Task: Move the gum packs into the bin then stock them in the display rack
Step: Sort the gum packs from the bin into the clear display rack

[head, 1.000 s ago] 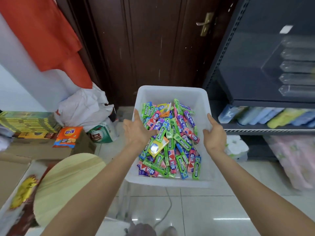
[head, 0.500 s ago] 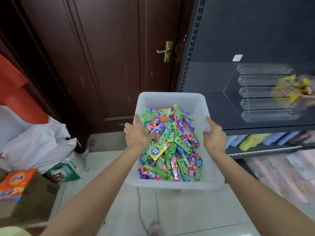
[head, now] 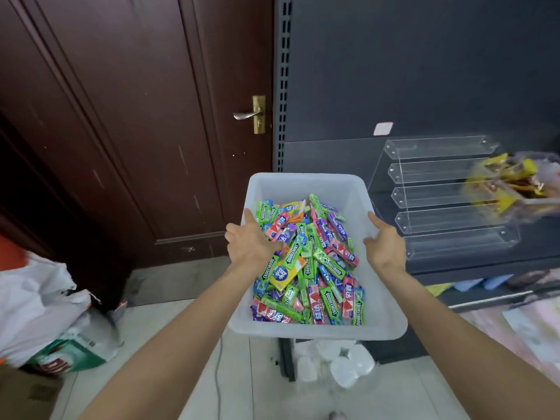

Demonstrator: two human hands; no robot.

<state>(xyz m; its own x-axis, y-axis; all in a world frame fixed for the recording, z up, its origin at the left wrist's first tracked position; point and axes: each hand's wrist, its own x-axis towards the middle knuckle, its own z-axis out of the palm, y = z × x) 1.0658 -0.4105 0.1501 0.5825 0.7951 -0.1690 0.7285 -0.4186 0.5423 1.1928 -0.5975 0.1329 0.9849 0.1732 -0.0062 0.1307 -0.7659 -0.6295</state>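
At frame centre, the left hand (head: pixel 249 244) and right hand (head: pixel 384 247) grip opposite rims of the bin (head: pixel 306 183), with gum packs (head: pixel 312 265) heaped between them.

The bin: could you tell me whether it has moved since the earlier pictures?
Yes. The bin, held by the left hand and right hand, has moved right, away from the door, up to the clear rack.
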